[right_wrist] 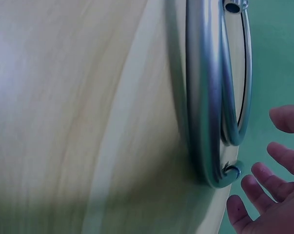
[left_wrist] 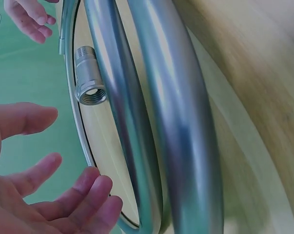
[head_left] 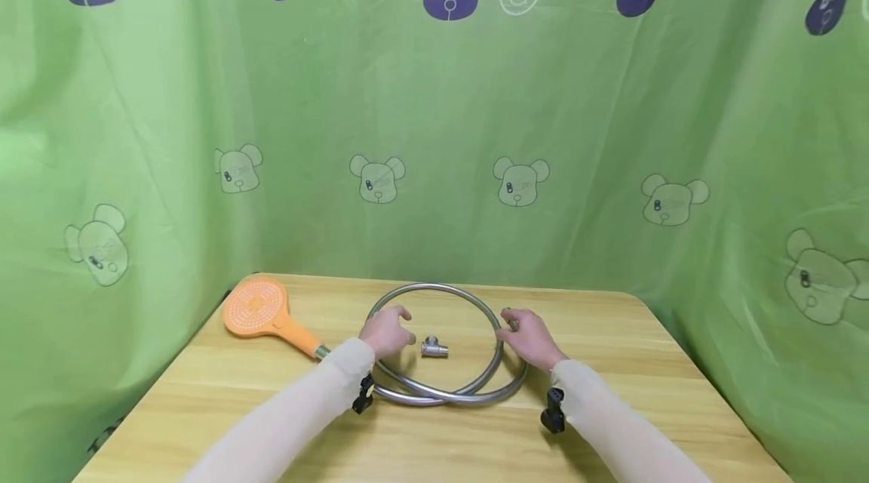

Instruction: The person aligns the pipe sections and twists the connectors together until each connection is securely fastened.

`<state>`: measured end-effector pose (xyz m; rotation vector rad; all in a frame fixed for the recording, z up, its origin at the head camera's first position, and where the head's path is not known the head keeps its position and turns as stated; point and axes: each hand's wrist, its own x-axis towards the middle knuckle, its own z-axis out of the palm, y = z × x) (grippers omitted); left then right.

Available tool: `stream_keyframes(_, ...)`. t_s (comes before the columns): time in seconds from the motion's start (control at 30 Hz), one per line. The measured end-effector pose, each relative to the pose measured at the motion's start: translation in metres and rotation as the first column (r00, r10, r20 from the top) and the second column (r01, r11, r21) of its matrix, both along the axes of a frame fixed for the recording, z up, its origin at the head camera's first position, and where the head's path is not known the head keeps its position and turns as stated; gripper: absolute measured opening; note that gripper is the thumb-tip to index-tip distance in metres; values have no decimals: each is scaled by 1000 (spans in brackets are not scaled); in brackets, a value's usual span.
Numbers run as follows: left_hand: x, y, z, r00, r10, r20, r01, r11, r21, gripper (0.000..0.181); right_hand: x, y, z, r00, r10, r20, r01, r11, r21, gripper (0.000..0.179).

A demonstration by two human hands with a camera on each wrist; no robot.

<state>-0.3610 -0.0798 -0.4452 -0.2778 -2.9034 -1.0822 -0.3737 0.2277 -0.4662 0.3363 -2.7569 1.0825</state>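
A silver shower hose (head_left: 490, 390) lies coiled on the table. My left hand (head_left: 387, 330) hovers over the coil's left side, its fingers spread and holding nothing. Over the right side is my right hand (head_left: 529, 338), also with spread fingers, near the hose's curled free end (right_wrist: 233, 170). Between the hands, inside the loop, lies a small chrome T-shaped fitting (head_left: 434, 348); its threaded opening shows in the left wrist view. To the left, an orange shower head (head_left: 255, 307) lies with its spray face up, its handle meeting the hose beside my left forearm.
The wooden table (head_left: 652, 377) has rounded far corners. A green curtain (head_left: 441, 113) printed with bears surrounds it at the back and both sides. Each sleeve cuff carries a black wrist camera (head_left: 553, 411).
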Motion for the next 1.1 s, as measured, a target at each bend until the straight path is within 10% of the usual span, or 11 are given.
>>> stream_keyframes(1.1, -5, 11, -1, 998, -35, 57, 38, 998, -49, 54, -26, 18, -6, 991, -105, 78, 84, 969, 234, 72)
